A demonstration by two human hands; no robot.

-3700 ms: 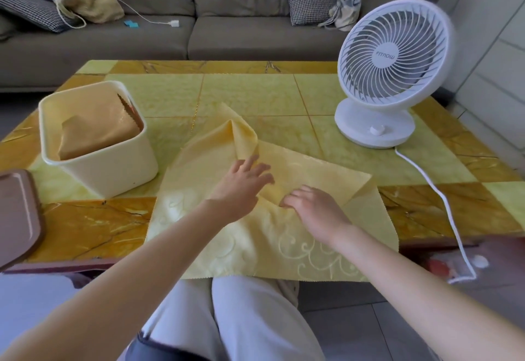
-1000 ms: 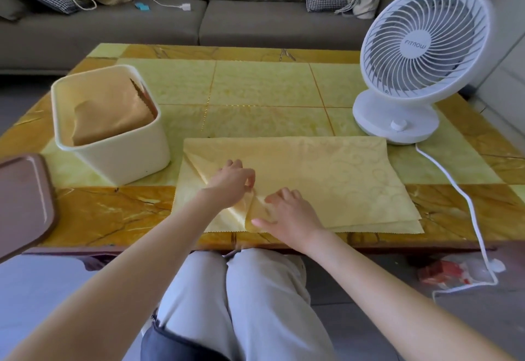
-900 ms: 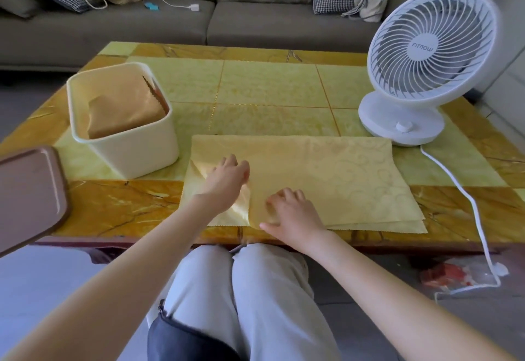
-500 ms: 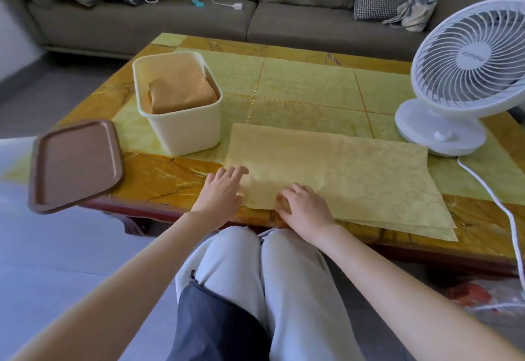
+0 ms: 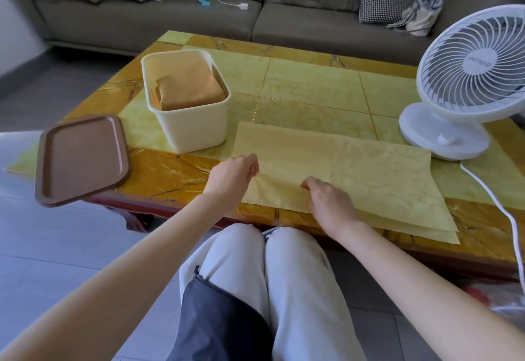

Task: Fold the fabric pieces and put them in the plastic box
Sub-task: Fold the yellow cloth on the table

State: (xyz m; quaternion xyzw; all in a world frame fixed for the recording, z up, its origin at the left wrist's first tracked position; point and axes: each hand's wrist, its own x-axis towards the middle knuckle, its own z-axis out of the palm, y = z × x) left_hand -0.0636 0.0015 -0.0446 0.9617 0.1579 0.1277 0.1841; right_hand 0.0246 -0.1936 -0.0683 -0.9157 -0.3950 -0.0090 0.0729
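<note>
Two curled pinches on yellow fabric (image 5: 369,173): left hand (image 5: 231,180), right hand (image 5: 331,200), both palm-down.

They've got light grey trousers (image 5: 295,289) on, bare forearms (image 5: 159,252), plus some dark navy zippered thing (image 5: 221,329) over the left thigh.

The cloth (image 5: 369,178) is seen as matt and faintly embossed, the box (image 5: 193,130) as smooth plastic, the table (image 5: 170,173) as glossy.
</note>
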